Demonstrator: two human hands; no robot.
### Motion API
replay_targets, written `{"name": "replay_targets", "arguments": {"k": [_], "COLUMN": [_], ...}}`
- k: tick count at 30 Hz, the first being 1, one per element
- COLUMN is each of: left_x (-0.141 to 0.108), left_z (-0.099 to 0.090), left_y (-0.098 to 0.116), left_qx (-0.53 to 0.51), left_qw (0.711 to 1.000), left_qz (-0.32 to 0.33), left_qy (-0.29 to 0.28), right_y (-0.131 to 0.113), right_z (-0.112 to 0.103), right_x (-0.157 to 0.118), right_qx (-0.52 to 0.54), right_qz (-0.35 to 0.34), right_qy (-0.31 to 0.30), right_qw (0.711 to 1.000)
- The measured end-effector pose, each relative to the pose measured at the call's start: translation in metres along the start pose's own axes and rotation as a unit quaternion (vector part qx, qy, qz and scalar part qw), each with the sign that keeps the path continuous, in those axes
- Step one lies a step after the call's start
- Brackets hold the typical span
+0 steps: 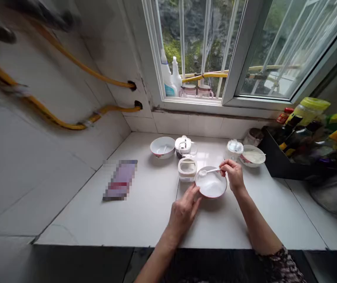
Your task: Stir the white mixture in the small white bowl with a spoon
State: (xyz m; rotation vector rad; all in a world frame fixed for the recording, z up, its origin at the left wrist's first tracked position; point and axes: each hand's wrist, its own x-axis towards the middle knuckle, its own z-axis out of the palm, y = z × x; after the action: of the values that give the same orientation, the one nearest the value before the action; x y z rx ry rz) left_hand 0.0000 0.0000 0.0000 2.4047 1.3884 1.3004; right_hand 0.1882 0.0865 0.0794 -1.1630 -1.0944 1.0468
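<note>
A white bowl [211,188] holding white powder is tilted a little on the counter. My left hand [184,208] grips its lower left rim. In my right hand [233,175] is the handle of a white spoon [212,170], pinched between the fingers; white powder sits in its head, over the bowl's upper left part. Touching or very near the bowl is a square clear container [187,169] with its lid up. Behind that stands another small white-topped container [183,144], and to its left a white bowl [162,147] with a spoon inside.
A closed-looking jar [235,148] and a bowl of pale contents [252,156] stand at the back right. Beside them is a black box [286,163] of bottles. A blurred purple packet [121,180] lies on the left of the white counter [97,224]. A window is behind.
</note>
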Motion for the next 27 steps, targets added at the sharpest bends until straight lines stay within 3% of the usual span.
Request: {"name": "replay_targets", "arguments": {"k": [4, 7, 9, 11, 13, 14, 16, 21, 27], "left_x": [0.001, 0.001, 0.001, 0.001, 0.002, 0.002, 0.002, 0.002, 0.002], "left_z": [0.0, 0.0, 0.001, 0.001, 0.001, 0.001, 0.001, -0.001, -0.002], "left_y": [-0.001, 0.0, 0.0, 0.0, 0.0, 0.0, 0.0, 0.0, 0.001], "left_qx": [-0.002, -0.003, -0.002, -0.001, 0.0, 0.001, 0.002, -0.004, -0.01], "left_qw": [1.0, 1.0, 1.0, 1.0, 1.0, 1.0, 1.0, 1.0, 1.0], "left_qz": [-0.007, -0.01, -0.011, -0.01, -0.006, -0.005, -0.007, -0.016, -0.02], "left_qy": [-0.002, 0.004, 0.006, 0.009, 0.013, 0.014, 0.012, 0.003, 0.004], "right_y": [0.001, 0.003, 0.006, 0.008, 0.008, 0.006, 0.002, -0.012, -0.017], "right_z": [0.014, 0.024, 0.03, 0.033, 0.033, 0.032, 0.026, 0.0, -0.017], "right_x": [-0.003, -0.009, -0.013, -0.016, -0.017, -0.017, -0.016, -0.012, -0.013], "right_qx": [-0.011, -0.105, -0.207, -0.293, -0.332, -0.337, -0.325, -0.296, -0.322], "right_qz": [-0.056, -0.175, -0.291, -0.398, -0.464, -0.479, -0.484, -0.417, -0.374], "right_qy": [0.004, -0.002, -0.026, -0.068, -0.094, -0.093, -0.067, 0.012, -0.024], "right_qw": [0.998, 0.979, 0.934, 0.867, 0.816, 0.805, 0.809, 0.859, 0.87]}}
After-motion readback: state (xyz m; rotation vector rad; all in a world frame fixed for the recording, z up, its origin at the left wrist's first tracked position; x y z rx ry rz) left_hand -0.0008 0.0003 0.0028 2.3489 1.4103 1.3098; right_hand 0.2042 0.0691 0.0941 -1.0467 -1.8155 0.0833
